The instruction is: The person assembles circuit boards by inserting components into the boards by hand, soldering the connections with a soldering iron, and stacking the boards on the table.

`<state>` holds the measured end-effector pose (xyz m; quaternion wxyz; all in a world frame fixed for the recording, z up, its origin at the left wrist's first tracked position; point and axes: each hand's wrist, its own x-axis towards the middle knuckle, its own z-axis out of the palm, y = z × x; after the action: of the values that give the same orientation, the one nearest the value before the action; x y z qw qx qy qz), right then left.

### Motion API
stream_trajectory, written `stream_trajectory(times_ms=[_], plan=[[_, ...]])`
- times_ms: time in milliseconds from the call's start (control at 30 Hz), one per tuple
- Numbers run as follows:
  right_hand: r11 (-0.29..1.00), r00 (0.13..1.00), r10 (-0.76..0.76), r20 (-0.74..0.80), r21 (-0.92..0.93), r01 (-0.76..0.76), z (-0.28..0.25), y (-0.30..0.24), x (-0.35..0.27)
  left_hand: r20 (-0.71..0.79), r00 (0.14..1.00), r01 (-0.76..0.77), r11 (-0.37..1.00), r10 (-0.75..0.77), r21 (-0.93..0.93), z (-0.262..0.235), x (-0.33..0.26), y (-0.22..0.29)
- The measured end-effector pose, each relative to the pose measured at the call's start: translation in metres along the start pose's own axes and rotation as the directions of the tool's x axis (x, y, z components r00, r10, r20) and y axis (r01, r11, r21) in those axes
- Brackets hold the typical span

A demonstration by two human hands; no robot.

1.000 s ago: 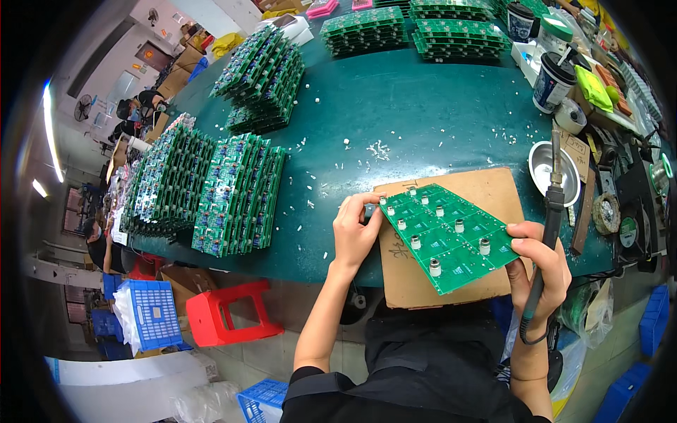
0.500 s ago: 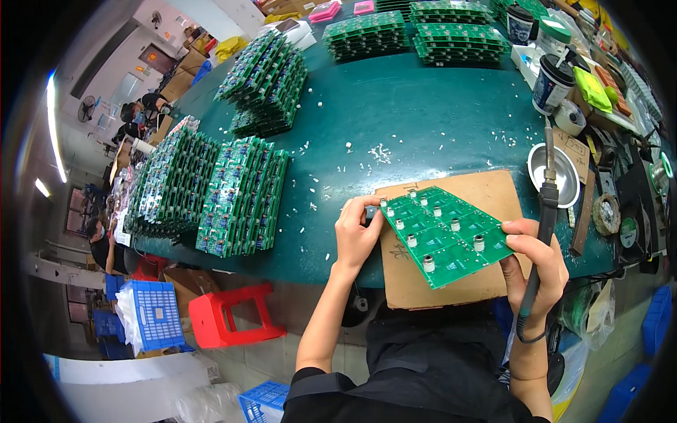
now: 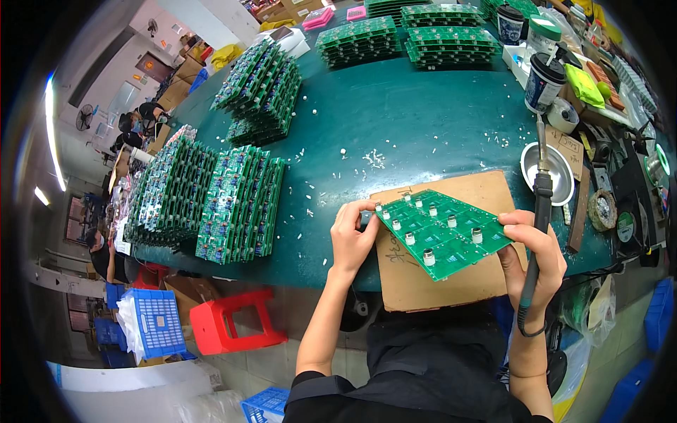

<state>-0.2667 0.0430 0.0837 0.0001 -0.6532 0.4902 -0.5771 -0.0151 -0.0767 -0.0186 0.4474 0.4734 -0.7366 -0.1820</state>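
A green circuit board (image 3: 451,243) with several small silvery cylindrical parts on its upper face is held tilted above a piece of brown cardboard (image 3: 486,187). My left hand (image 3: 352,236) pinches its left corner between thumb and fingers. At the opposite corner my right hand (image 3: 532,257) grips the board. A soldering iron (image 3: 541,194) also rests in the right hand, its metal tip pointing away from me and its cable looping at the wrist. The board's underside is hidden.
Stacks of circuit boards (image 3: 240,204) stand at the left, with more stacks (image 3: 451,46) at the back. White scraps (image 3: 375,158) lie mid-table. At right are a metal bowl (image 3: 553,176), lidded cups (image 3: 544,81) and a solder spool (image 3: 657,163). A red stool (image 3: 236,321) stands below the table edge.
The board has tilted slightly in my hands, its near edge rising a little. Both hands keep their hold, and the view has shifted slightly.
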Motion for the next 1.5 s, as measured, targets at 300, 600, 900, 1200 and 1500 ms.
stream_trajectory(times_ms=[300, 600, 900, 1200, 1500], plan=[[0.996, 0.996, 0.083, -0.035, 0.048, -0.081, -0.001, 0.007, -0.013, 0.034, 0.998, -0.059, 0.998, 0.059, -0.005, -0.005, -0.001, -0.001], [0.996, 0.996, 0.085, -0.019, 0.029, -0.084, -0.008, 0.011, -0.007, 0.063, 0.990, -0.124, 0.992, 0.123, 0.012, -0.006, 0.007, 0.007], [0.992, 0.995, 0.099, -0.010, 0.082, -0.098, -0.004, 0.018, -0.011, 0.084, 0.933, -0.354, 0.934, 0.351, 0.036, -0.047, 0.022, 0.035], [0.860, 0.881, 0.460, -0.112, 0.302, -0.411, -0.007, 0.011, -0.027, 0.019, 0.627, -0.764, 0.609, 0.779, 0.216, -0.044, 0.026, 0.070], [0.860, 0.867, 0.495, -0.059, 0.176, -0.479, -0.038, 0.035, -0.035, 0.043, 0.764, -0.114, 0.069, 0.644, 0.991, -0.226, 0.056, 0.099]])
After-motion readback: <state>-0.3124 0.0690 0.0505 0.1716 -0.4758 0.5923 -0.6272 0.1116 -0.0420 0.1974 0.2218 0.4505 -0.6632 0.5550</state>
